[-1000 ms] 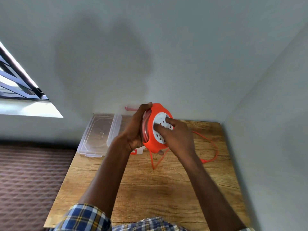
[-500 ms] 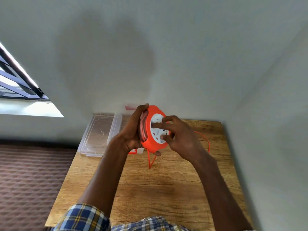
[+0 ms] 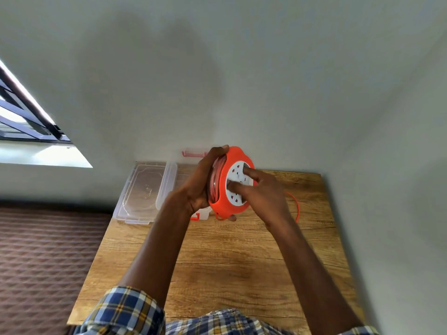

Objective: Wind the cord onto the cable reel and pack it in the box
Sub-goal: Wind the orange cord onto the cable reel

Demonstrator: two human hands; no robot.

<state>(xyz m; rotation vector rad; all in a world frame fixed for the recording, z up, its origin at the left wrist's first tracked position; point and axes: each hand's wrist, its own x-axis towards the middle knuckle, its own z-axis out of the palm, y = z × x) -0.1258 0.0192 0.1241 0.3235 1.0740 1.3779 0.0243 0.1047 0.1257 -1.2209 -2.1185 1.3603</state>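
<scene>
An orange cable reel [image 3: 225, 201] with a white socket face is held up above the wooden table [image 3: 229, 262]. My left hand [image 3: 200, 184] grips its back and rim, fingers curled over the top. My right hand [image 3: 261, 192] presses fingertips onto the white face. Coils of orange cord show inside the reel. A loose loop of the cord [image 3: 297, 209] lies on the table to the right, behind my right hand. The clear plastic box [image 3: 205, 212] with red latches sits behind the reel, mostly hidden.
A clear plastic lid [image 3: 142, 194] lies at the table's back left corner. White walls close in behind and to the right. A brown patterned floor is on the left, with a window above it.
My right hand has turned on the reel's face. The loose cord on the table has become shorter, its loop drawn in toward the reel. My left hand keeps its grip.
</scene>
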